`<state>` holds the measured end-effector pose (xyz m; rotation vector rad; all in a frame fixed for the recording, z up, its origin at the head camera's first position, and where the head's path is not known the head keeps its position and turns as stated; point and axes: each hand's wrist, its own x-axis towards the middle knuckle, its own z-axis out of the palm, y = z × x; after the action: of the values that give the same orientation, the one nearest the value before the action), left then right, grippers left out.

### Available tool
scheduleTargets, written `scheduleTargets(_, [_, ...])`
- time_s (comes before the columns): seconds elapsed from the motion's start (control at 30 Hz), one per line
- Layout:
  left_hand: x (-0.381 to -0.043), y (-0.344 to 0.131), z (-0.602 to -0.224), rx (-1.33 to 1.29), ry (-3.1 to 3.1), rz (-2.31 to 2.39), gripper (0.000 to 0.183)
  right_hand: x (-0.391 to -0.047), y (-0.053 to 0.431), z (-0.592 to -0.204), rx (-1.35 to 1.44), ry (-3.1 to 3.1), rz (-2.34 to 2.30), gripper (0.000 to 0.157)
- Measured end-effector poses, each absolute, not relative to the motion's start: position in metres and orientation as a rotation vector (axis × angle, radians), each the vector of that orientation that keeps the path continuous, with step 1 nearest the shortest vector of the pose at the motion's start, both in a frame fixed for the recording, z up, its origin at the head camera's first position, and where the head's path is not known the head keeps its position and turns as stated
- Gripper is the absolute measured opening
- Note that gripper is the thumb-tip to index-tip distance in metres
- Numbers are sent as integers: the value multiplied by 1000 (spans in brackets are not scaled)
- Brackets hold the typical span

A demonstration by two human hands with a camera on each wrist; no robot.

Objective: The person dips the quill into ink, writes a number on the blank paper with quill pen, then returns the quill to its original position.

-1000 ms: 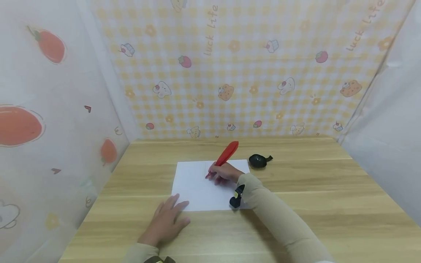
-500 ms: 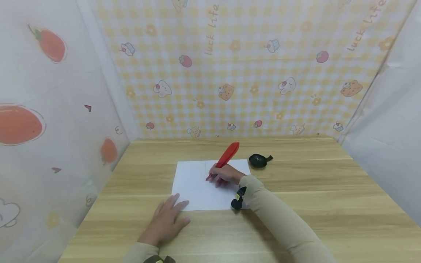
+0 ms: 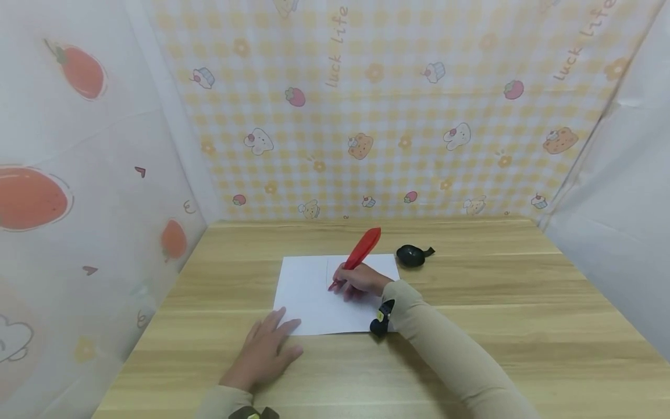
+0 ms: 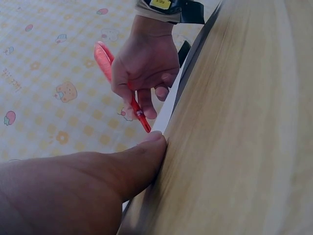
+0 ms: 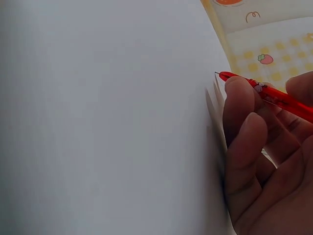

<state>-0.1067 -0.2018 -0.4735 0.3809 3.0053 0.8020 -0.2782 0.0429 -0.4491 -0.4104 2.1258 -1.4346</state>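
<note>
A white sheet of paper (image 3: 309,291) lies on the wooden table, with a thin vertical line in its upper half. My right hand (image 3: 361,279) pinches a red feather-shaped pen (image 3: 363,247) between thumb and fingers, its tip at the lower end of that line. In the right wrist view the pen (image 5: 274,93) shows a fine point close to the paper (image 5: 122,117). My left hand (image 3: 267,349) rests with fingers spread at the paper's lower left corner; its thumb (image 4: 132,161) shows large in the left wrist view.
A black oval object with a short tail (image 3: 410,256) lies just beyond the paper's upper right corner. The wooden table (image 3: 497,302) runs back to a yellow checked cloth wall (image 3: 403,169). White cloth walls stand on the left and right.
My right hand and the pen have slid slightly toward me, and the thin line on the paper has grown longer. The left hand stays in place.
</note>
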Motion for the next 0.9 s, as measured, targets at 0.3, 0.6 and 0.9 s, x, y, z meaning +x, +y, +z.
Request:
scheduleTargets(0.3, [-107, -202, -475, 383, 3008, 814, 55, -275, 45, -448, -443, 2107, -1441, 19])
scheduleTargets(0.6, [-105, -201, -475, 403, 3014, 781, 52, -273, 44, -447, -450, 2122, -1439, 18])
scheduleTargets(0.9, [-106, -201, -475, 386, 3005, 764, 52, -273, 45, -447, -450, 2129, -1416, 18])
